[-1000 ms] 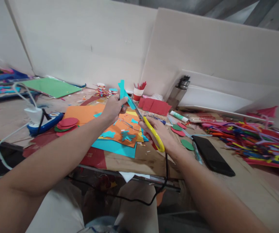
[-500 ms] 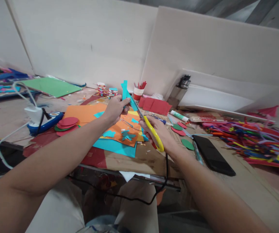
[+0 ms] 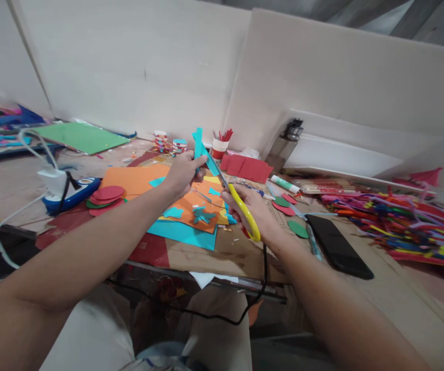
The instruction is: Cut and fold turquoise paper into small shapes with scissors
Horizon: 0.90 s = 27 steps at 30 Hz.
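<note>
Blue paper stuck up above the fingers of the left hand, which pinched it, that forearm angled inward. Scissors sat in the right hand, fingers curled round the yellow handle, blades slanting up and leftward from them to the paper.

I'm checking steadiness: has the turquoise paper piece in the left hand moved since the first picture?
Yes, the turquoise paper piece shifted slightly right, nearer the red-and-white cup.
</note>
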Tool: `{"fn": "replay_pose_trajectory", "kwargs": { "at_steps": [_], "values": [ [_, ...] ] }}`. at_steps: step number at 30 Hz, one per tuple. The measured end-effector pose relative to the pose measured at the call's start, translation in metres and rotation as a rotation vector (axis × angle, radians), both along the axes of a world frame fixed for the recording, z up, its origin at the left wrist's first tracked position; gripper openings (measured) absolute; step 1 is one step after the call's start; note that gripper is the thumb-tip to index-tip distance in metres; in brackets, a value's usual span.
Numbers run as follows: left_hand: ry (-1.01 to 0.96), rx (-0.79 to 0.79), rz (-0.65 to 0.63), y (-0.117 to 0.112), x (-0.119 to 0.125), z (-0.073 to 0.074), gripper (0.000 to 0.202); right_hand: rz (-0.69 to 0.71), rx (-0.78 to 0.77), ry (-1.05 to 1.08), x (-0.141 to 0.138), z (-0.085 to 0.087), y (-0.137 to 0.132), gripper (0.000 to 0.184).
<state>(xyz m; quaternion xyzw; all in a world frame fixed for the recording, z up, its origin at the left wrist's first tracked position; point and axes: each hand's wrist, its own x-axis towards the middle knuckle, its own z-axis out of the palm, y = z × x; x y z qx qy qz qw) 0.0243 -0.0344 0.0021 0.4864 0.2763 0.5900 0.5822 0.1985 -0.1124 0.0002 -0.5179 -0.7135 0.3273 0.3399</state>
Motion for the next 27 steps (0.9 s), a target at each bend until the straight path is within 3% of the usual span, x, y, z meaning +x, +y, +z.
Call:
{"fn": "replay_pose_trajectory", "kwargs": {
  "at_steps": [13, 27],
  "values": [
    [-0.055, -0.015, 0.024, 0.010, -0.008, 0.001, 0.018, -0.003, -0.032, 0.016, -0.004, 0.002, -0.008, 0.037],
    [-0.006, -0.058, 0.007, -0.004, 0.001, 0.005, 0.023, 0.024, 0.037, -0.049, -0.002, -0.001, -0.001, 0.036]
  ]
}}
